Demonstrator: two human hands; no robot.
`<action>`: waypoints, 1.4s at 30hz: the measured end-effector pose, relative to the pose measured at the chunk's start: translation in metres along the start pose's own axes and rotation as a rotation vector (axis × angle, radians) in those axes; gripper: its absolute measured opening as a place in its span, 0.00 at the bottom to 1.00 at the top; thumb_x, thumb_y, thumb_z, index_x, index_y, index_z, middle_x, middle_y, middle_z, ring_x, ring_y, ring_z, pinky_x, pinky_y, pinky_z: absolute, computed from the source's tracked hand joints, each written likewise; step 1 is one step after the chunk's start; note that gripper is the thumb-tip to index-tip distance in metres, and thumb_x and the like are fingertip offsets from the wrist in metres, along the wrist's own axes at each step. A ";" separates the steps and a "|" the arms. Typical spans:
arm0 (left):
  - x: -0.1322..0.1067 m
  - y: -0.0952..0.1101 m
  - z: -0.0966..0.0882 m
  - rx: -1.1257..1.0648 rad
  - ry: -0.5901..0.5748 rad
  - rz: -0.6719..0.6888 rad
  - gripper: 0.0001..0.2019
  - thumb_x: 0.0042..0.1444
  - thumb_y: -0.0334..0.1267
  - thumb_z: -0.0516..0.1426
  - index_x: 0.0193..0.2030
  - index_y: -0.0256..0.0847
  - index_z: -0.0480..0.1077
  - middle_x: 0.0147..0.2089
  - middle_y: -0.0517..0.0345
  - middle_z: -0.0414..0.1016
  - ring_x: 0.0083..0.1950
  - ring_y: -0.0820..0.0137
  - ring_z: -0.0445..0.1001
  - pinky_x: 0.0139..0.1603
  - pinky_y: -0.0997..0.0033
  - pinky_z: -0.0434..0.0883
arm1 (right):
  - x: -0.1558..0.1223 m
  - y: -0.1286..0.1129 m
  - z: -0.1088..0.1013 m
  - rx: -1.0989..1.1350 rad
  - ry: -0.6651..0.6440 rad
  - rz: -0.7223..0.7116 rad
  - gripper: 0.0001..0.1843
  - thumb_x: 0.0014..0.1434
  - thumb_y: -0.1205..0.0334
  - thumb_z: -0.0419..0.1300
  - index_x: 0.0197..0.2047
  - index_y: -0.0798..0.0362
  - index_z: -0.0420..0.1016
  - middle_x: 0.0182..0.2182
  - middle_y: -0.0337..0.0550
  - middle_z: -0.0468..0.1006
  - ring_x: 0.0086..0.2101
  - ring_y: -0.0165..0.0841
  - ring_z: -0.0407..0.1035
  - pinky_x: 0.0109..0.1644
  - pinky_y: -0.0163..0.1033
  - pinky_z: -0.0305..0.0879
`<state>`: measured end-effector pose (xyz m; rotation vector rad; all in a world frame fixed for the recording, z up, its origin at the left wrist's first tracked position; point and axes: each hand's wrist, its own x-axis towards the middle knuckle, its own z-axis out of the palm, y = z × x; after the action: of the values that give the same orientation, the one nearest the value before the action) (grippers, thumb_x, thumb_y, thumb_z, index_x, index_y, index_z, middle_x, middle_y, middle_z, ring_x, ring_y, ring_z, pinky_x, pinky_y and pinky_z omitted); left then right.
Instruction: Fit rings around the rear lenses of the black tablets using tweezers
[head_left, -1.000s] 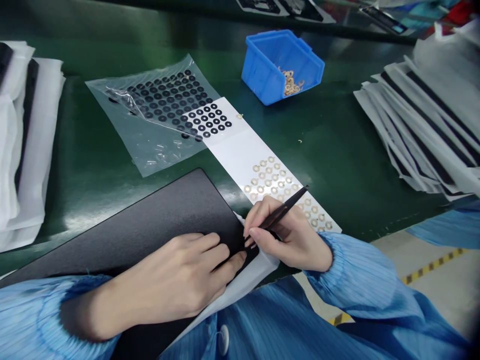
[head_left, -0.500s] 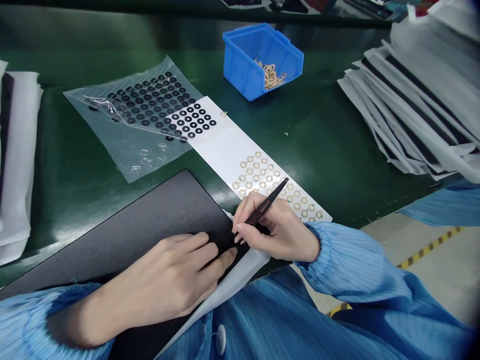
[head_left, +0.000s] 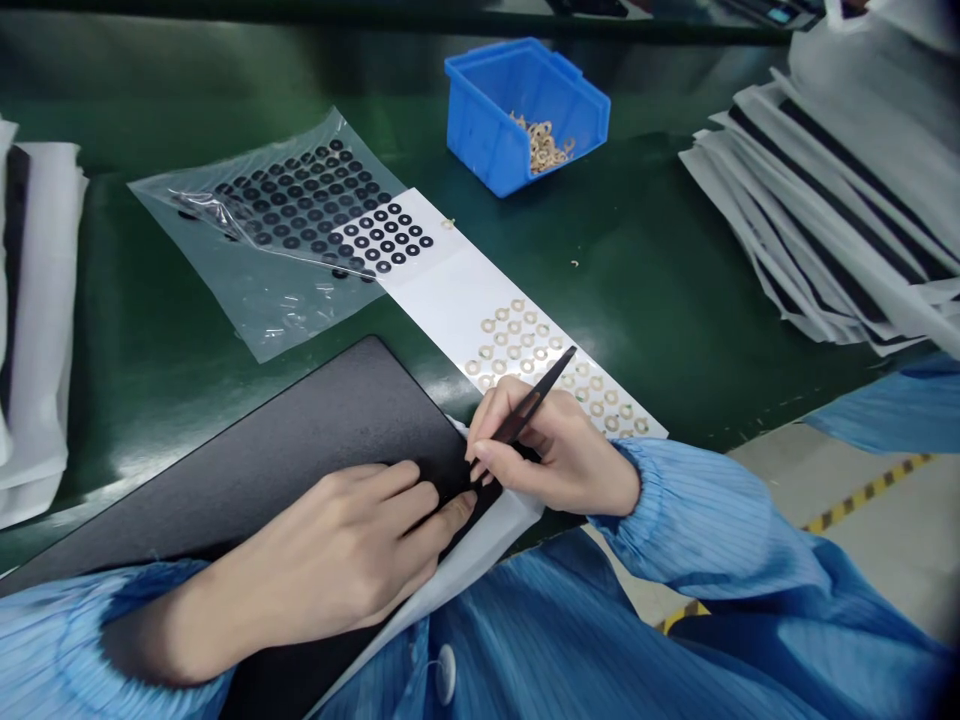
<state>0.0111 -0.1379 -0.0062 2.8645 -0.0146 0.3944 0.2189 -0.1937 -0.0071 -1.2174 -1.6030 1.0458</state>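
Note:
A flat black panel (head_left: 300, 430) lies at the table's near edge, with a white sheet (head_left: 487, 545) partly under it. My left hand (head_left: 352, 550) rests on the panel, fingers stretched towards its right end and nothing held in them. Close beside those fingertips, my right hand (head_left: 551, 450) pinches black tweezers (head_left: 536, 400) like a pen. Their lower tips are hidden by the fingers and the dark panel. Just beyond my right hand runs a white backing sheet (head_left: 450, 295) bearing rows of pale rings (head_left: 514, 352) and black ring pads (head_left: 386, 240).
A clear plastic bag (head_left: 262, 310) covers part of the black pads. Behind stands a blue bin (head_left: 487, 150) with small beige bits (head_left: 546, 150). Stacks of wrapped dark panels stand at the right (head_left: 817, 210) and left (head_left: 45, 330). One tiny scrap (head_left: 575, 263) lies on the green table (head_left: 660, 300).
The view has shifted slightly. Both hands, the tweezers and the panel keep almost the same positions relative to each other.

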 end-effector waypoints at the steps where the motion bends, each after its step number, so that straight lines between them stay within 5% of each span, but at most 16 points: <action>1: 0.000 0.000 0.000 -0.003 -0.001 -0.002 0.14 0.66 0.30 0.46 0.53 0.27 0.64 0.33 0.54 0.74 0.33 0.65 0.70 0.32 0.64 0.70 | 0.000 0.000 0.000 -0.005 -0.005 -0.001 0.03 0.57 0.69 0.55 0.31 0.55 0.65 0.26 0.40 0.73 0.24 0.28 0.72 0.26 0.33 0.68; 16: 0.001 -0.001 0.000 -0.010 0.006 -0.007 0.14 0.66 0.30 0.45 0.52 0.28 0.66 0.32 0.53 0.73 0.33 0.67 0.70 0.33 0.66 0.70 | 0.003 -0.001 0.000 -0.111 -0.019 -0.043 0.05 0.54 0.72 0.56 0.29 0.54 0.65 0.25 0.39 0.72 0.25 0.27 0.67 0.27 0.34 0.68; 23: 0.001 -0.001 0.000 0.000 0.009 -0.005 0.14 0.66 0.31 0.45 0.53 0.28 0.65 0.32 0.55 0.73 0.33 0.68 0.70 0.32 0.67 0.70 | 0.000 0.001 0.000 0.017 -0.014 0.008 0.03 0.58 0.68 0.56 0.32 0.55 0.66 0.27 0.39 0.72 0.24 0.27 0.71 0.25 0.33 0.69; 42: 0.000 -0.001 0.000 -0.009 0.009 -0.003 0.12 0.65 0.30 0.47 0.51 0.29 0.66 0.28 0.58 0.69 0.29 0.69 0.66 0.26 0.68 0.64 | -0.002 0.005 0.000 -0.055 0.007 -0.156 0.04 0.59 0.65 0.60 0.33 0.55 0.68 0.28 0.42 0.74 0.29 0.32 0.70 0.31 0.38 0.69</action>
<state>0.0113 -0.1370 -0.0058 2.8532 -0.0102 0.4057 0.2205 -0.1944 -0.0119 -1.1111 -1.7017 0.9028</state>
